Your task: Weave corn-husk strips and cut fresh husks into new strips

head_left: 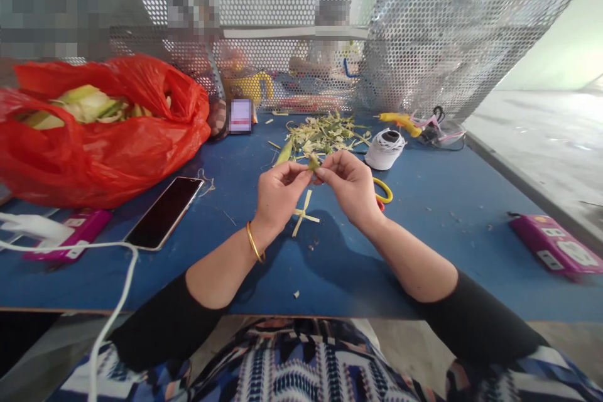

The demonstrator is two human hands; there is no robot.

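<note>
- A small green-yellow husk piece [313, 163] sits above the middle of the blue table [424, 245], pinched between both hands at its two ends.
- The left hand [277, 191] closes thumb and forefinger narrowly on the piece's left end; the right hand [351, 185] does the same on the right end, so both are holding the husk piece, the other fingers curled.
- Pale husk strips [304, 213] hang crossed below the hands, and seem to belong to the same piece; where they join it is hidden by the fingers.
- To work this well, I judge that the pinch should stay close to the fold or knot, with even pull from both sides, since thin husk looks likely to split along its grain if jerked.
- Keeping the piece lifted off the table lets the hanging strips swing free and not snag.
- Just behind the right hand lie yellow-handled scissors [384, 191], mostly hidden by it.
- Farther back lie a heap of husk trimmings [325, 132] and a spool of white thread [386, 147].
- A yellow glue gun [400, 120] lies beyond the spool.
- At the left are a red plastic bag [103, 138] of corn husks and a dark phone [164, 210].
- Behind a perforated metal screen [443, 25], other people sit.
</note>
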